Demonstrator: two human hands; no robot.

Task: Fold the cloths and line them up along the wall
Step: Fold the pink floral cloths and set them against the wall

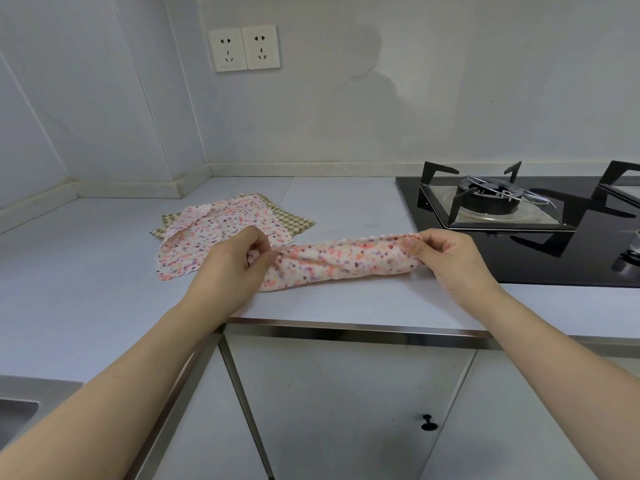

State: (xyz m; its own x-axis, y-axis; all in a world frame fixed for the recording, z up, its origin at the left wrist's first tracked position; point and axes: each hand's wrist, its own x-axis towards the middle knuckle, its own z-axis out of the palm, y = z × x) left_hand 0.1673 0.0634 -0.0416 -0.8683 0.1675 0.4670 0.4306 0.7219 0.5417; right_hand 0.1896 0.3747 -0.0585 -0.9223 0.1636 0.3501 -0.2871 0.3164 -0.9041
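Note:
A pink floral cloth (339, 259) is stretched between my two hands just above the white counter (86, 271), hanging in a loose fold. My left hand (232, 261) pinches its left end and my right hand (450, 258) pinches its right end. Behind my left hand a second pink floral cloth (214, 233) lies spread flat, on top of a green checked cloth (294, 221) whose edges stick out to the left and right. The wall (346, 116) runs along the back of the counter.
A black gas hob (519, 237) with burner grates fills the counter's right side, close to my right hand. A double socket (244, 47) is on the wall. A sink corner (17, 410) shows at the lower left. Cabinet doors sit below the counter's metal edge (346, 330).

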